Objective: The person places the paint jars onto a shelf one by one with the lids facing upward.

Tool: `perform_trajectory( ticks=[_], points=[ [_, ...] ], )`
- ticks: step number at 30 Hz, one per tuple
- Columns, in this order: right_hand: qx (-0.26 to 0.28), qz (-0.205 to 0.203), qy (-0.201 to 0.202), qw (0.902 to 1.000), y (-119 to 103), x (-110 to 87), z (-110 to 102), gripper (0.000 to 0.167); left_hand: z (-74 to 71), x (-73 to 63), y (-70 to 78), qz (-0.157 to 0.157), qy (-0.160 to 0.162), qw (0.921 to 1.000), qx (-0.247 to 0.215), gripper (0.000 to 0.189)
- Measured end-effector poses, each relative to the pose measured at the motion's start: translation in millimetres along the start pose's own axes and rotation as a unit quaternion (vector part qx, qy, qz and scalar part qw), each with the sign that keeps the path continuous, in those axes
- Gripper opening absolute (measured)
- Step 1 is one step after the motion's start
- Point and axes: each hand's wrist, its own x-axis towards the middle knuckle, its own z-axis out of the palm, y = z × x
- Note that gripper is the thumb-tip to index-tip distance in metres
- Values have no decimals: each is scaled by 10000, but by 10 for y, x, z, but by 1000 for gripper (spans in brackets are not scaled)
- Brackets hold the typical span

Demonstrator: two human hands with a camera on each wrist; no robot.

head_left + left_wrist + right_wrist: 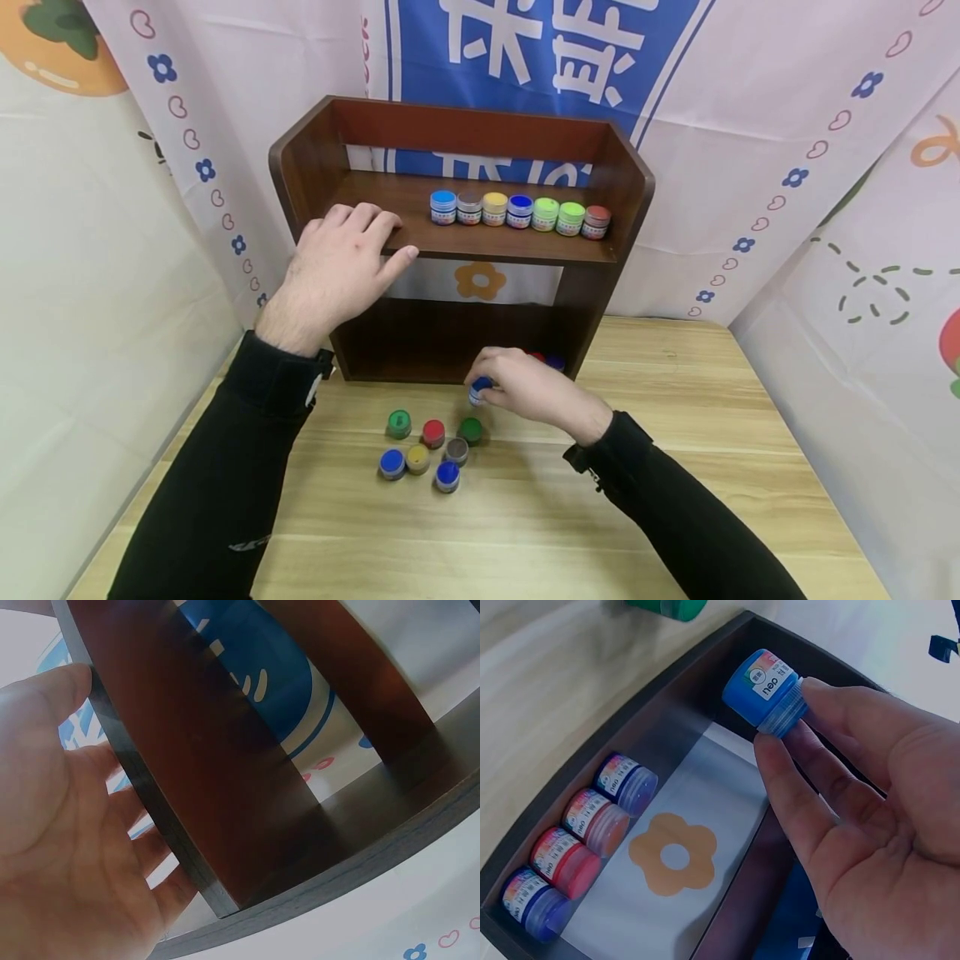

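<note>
My right hand (528, 387) pinches a blue paint jar (761, 686) by its clear lower part between thumb and fingers. In the head view the jar is in front of the lower shelf. My left hand (333, 262) rests on the upper shelf's (517, 246) left part, fingers over the top and thumb along the front edge. On the table before the shelf stand several jars, among them a green jar (399, 424), a red jar (433, 433), a dark green jar (470, 430), a yellow jar (417, 459) and a grey jar (456, 451).
A row of several paint jars, including a yellow one (494, 209), lines the upper shelf's right part. Several more, among them a red one (565, 862), stand on the lower shelf, partly hidden by my right hand in the head view. Printed cloth (750, 167) hangs around the table.
</note>
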Motion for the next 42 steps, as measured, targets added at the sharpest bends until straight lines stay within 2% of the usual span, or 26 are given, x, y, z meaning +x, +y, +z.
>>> perform_trajectory(
  ticks=[17,32,42],
  points=[
    [-156,339,-54,9993,124,380,-186,26,3,2,0,-16,12,10000,27,70],
    [-230,894,-63,9957,257,558,-191,32,-8,-10,2,-11,9,10000,10,72],
    [-370,858,49,9956,385,644,-118,31,-1,-11,3,-25,26,10000,-2,70]
  ],
)
